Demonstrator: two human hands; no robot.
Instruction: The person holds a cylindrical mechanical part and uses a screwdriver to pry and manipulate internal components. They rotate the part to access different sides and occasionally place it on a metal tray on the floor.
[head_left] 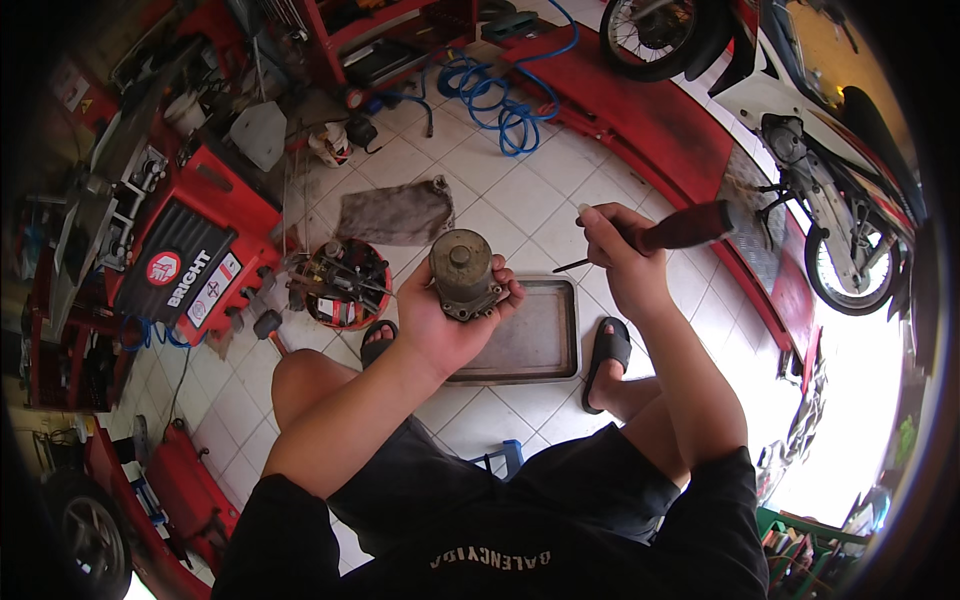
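Observation:
My left hand [445,325] holds a dirty metal motor [461,265], a round can-shaped body with a raised boss on top and a flanged base. The fingers wrap round its base from below and the right side. My right hand [625,250] grips a screwdriver [690,227] by its dark red and black handle. The thin shaft points left, toward the motor, and its tip is apart from it. Below both hands a shallow metal tray [545,330] lies on the tiled floor between my feet, partly hidden by my left hand and forearm.
Left of the tray stands a round red tub [375,300] full of tools. A grey rag [395,213] lies beyond it. A red machine [195,230] is at the left, blue hose [500,100] coils at the back, and a motorcycle [810,150] stands on a red lift [660,120] at the right.

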